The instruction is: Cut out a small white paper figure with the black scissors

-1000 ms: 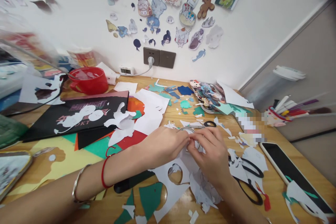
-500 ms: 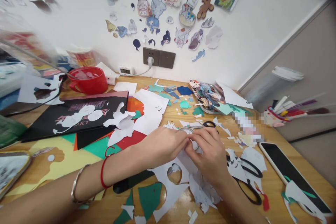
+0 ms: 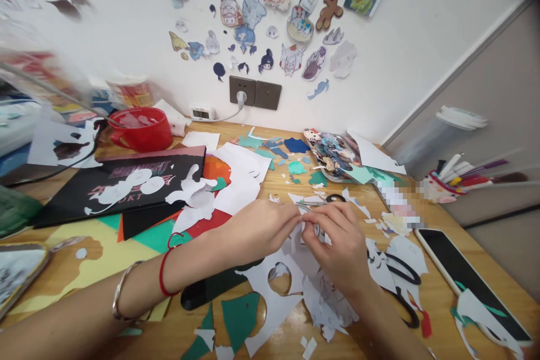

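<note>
My left hand [image 3: 268, 230] reaches in from the left, its fingers closed in a pinch. Its fingertips meet those of my right hand [image 3: 337, 239], which is also closed. A small thing with a pale curved rim [image 3: 304, 208] shows between and behind the fingers; most of it is hidden and I cannot tell its kind. Just beyond my fingertips lie small scissors [image 3: 336, 198] with a black handle. Under my hands are white paper scraps [image 3: 327, 298] and a white sheet with a round hole [image 3: 270, 315]. Larger black-handled scissors [image 3: 403, 270] lie right of my right hand, partly under paper.
A black folder [image 3: 80, 191] and a red mug [image 3: 143, 129] stand at left. At the back is a tray of cutouts [image 3: 333, 152]. A phone [image 3: 464, 281] and a pen holder [image 3: 441, 187] are at right. Green scraps [image 3: 240, 315] lie in front.
My right hand has shifted slightly right, and its fingers have turned a little around the small thing. My left hand stays nearly in place, still pinching.
</note>
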`<state>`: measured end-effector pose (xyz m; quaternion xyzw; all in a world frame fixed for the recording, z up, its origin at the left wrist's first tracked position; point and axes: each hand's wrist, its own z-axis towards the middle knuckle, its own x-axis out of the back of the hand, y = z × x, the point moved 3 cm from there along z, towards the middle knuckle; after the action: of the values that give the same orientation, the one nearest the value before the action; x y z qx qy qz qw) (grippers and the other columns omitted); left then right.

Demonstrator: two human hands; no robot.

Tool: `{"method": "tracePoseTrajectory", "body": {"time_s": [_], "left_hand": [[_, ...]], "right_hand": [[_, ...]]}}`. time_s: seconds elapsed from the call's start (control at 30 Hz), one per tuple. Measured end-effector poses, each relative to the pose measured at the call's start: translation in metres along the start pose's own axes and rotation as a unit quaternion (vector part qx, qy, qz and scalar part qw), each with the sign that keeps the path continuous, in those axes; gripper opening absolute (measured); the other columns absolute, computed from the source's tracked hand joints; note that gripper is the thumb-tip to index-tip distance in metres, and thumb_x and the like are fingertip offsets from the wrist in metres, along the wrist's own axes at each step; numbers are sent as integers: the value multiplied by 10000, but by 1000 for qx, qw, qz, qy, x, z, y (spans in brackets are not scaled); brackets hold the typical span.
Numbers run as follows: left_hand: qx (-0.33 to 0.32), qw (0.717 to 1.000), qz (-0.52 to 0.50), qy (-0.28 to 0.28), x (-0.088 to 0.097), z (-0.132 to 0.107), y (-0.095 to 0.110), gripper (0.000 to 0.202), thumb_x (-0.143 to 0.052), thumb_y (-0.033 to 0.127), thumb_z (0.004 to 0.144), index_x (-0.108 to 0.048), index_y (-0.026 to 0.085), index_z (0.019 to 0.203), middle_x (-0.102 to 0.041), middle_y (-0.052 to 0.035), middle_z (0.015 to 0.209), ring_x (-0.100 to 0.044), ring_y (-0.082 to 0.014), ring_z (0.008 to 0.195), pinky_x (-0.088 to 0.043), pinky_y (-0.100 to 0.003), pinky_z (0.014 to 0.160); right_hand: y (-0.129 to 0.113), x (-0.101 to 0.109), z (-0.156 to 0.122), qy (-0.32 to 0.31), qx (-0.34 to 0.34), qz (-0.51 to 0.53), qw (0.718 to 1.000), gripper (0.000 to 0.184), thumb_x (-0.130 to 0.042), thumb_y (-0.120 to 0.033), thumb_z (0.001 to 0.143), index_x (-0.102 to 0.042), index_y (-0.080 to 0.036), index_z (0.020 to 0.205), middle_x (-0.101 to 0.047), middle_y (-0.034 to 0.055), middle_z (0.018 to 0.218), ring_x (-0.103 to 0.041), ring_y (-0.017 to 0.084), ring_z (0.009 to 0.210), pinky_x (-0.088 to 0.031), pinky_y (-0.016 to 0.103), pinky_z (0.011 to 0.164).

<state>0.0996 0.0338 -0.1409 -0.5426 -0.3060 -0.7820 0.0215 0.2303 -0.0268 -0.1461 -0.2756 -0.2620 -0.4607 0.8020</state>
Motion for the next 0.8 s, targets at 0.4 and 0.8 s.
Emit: {"method": "tracePoseTrajectory", "body": {"time_s": [0.4,0.8], "left_hand": [[19,996,-89,11,3,0,-3,244,-354,216,924,-512,153,749,-568,9,652,-533,-103,593,-374,-211,572],[70,968,-237,37,23,2,-3,225,-373,236,916,-544,159,793,-614,-4,670,-567,-125,632,-403,-248,620]], "right_hand": [[4,0,1,-10,-24,-10,1000,76,-549,-113,792,-616,-128,759,-620,46,733,-479,173,769,-417,332,735],[63,19,-1,19,-97,-166,981,179,-507,-148,767,-679,-194,786,-648,50,796,-482,231,819,-386,400,768]]}}
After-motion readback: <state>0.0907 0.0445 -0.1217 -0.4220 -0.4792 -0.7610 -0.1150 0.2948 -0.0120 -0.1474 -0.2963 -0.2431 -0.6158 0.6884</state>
